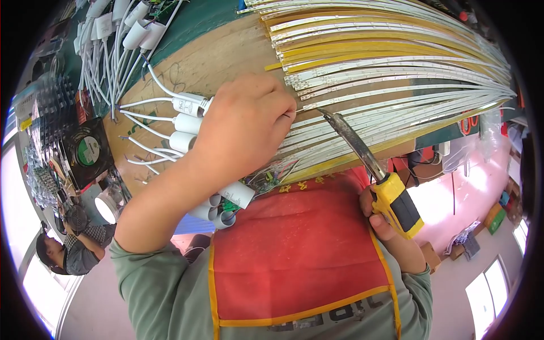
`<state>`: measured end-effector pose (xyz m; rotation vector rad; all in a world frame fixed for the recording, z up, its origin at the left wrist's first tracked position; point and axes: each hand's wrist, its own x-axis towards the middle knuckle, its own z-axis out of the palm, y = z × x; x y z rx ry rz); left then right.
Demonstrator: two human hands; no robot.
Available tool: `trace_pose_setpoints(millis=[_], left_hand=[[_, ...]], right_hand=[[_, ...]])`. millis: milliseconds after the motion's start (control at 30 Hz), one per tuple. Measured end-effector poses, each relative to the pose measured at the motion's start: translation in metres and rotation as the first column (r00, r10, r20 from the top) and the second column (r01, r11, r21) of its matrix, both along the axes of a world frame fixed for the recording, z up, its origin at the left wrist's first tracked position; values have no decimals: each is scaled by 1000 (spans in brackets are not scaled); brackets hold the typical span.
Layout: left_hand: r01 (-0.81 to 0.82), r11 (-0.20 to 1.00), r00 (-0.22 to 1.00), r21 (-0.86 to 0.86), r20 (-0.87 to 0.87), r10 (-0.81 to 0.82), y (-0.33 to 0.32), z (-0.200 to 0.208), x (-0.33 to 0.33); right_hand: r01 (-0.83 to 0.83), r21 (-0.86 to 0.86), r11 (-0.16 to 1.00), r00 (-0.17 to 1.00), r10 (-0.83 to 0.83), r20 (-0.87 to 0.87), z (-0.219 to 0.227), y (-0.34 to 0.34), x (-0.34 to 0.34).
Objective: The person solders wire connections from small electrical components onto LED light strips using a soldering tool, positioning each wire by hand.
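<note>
My left hand point(249, 124) is closed over the bench, thumb and fingers pinched at the near ends of the white LED strips point(340, 102). A thin dark line shows at its fingertips; what they hold is too small to make out. My right hand point(381, 218) grips the yellow and black handle of a soldering iron point(396, 204). Its dark tip points up and left, close to the strip ends and a little right of my left hand. White cylindrical housings point(184, 123) with white cables lie beside my left wrist, partly hidden by it.
More white housings point(238, 194) with green circuit boards rest at the bench's near edge, by my red apron point(300, 249). Another bundle of cabled housings point(136, 34) lies at the far left. A black fan point(88, 148) stands left of the brown board point(221, 54). Another person point(85, 252) sits further left.
</note>
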<state>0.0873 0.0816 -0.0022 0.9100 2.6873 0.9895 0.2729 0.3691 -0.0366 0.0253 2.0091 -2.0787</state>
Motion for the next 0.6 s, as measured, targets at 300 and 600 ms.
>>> trace_pose_setpoints(millis=[300, 600], left_hand=[[25, 998, 998, -66, -64, -29, 4, -6, 0], [31, 995, 992, -93, -120, -42, 6, -9, 0]], right_hand=[[-33, 106, 994, 999, 34, -4, -5, 1, 2], [-11, 17, 1000, 999, 10, 50, -13, 0, 5]])
